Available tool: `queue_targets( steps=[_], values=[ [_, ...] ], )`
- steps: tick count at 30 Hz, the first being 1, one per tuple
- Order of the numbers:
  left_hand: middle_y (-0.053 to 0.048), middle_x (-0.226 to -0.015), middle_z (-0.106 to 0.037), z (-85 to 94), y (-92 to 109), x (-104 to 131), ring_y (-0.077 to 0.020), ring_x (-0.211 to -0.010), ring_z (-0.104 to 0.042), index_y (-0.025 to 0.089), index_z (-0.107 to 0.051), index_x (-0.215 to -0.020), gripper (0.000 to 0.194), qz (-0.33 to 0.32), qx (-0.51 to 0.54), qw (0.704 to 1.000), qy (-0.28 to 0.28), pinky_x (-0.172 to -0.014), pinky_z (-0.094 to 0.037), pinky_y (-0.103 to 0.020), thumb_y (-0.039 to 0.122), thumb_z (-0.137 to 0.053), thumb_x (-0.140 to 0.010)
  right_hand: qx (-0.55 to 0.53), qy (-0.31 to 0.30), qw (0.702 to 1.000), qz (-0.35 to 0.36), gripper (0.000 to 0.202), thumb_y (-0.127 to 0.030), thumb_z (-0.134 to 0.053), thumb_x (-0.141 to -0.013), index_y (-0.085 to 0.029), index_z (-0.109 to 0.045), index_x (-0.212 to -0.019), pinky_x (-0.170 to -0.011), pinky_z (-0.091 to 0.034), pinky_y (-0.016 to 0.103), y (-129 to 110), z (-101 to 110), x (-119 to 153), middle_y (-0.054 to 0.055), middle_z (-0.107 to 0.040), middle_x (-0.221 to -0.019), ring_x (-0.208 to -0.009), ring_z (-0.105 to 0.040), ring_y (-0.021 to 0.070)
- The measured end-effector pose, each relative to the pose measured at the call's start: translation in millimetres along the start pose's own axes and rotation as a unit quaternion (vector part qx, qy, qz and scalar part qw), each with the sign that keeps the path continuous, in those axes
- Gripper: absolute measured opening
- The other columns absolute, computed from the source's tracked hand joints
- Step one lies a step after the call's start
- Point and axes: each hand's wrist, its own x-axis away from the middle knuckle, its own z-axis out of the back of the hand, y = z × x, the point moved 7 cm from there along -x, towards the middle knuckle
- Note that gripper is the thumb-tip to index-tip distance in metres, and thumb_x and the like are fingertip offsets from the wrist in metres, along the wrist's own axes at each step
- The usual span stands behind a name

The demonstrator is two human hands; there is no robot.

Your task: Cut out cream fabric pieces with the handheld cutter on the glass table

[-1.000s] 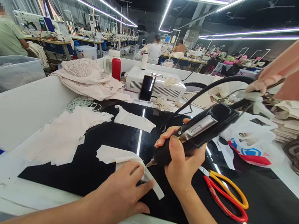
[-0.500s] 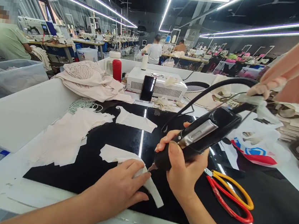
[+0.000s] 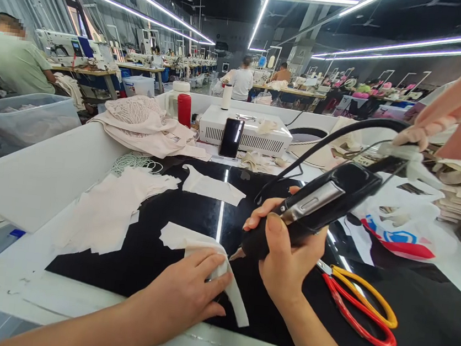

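A black corded hand tool (image 3: 314, 199) with a silver lever and a pointed metal tip sits in my right hand (image 3: 287, 263), fingers and thumb wrapped round its lower body. Its tip rests beside the edge of a white fabric piece (image 3: 237, 301), close to my left fingertips. My left hand (image 3: 188, 282) presses that piece onto the black glossy surface (image 3: 140, 265), its thumb apart from the fingers. The fabric bulges up in a fold between the fingers. At the tool's rear end, a pale pink, cloth-like strip (image 3: 449, 117) appears tied to the cable.
Scissors (image 3: 359, 304) with red and orange handles lie right of my right hand. Cut white pieces (image 3: 105, 211) are heaped left, another piece (image 3: 214, 185) lies ahead. Behind stand a phone (image 3: 231, 138), a white vented box (image 3: 276, 136) and a red spool (image 3: 184, 110). A plastic bag (image 3: 402, 231) lies right.
The view has shifted slightly. The fabric's near end has swung a little to the left. My hands keep nearly the same hold, with the tool's tip still by the fabric edge.
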Motion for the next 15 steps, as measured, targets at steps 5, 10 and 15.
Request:
queue_targets(
  steps=[5,10,15],
  values=[
    [-0.019,-0.136,-0.072,0.0,0.0,-0.9,-0.0345,-0.127,-0.072,0.011,-0.069,-0.134,0.064,0.001,0.001,1.0,0.001,-0.107,-0.064,-0.044,0.051,-0.09,-0.088,0.003,0.001,1.0,0.002,0.03,-0.019,-0.079,-0.091,-0.029,-0.059,-0.112,-0.058,-0.06,0.028,3.6,-2.6,-0.8,-0.008,-0.072,-0.085,-0.06,-0.068,0.0117],
    [-0.019,-0.137,-0.071,0.6,-0.4,-1.1,-0.0344,-0.128,-0.072,0.012,-0.069,-0.133,0.062,0.007,0.005,1.0,0.004,-0.108,-0.064,-0.043,0.05,-0.091,-0.089,0.008,0.003,1.0,0.001,0.033,-0.016,-0.079,-0.09,-0.029,-0.059,-0.113,-0.056,-0.059,0.027,5.7,-1.4,1.9,-0.008,-0.072,-0.086,-0.059,-0.068,0.0114],
    [-0.019,-0.136,-0.071,0.2,0.2,0.1,-0.0344,-0.128,-0.071,0.011,-0.069,-0.134,0.065,0.006,0.009,1.0,0.006,-0.109,-0.063,-0.044,0.049,-0.093,-0.086,0.02,0.001,1.0,0.008,0.029,-0.017,-0.078,-0.092,-0.028,-0.059,-0.111,-0.058,-0.06,0.027,6.6,-1.2,1.6,-0.008,-0.072,-0.088,-0.061,-0.069,0.0109]
  ],
)
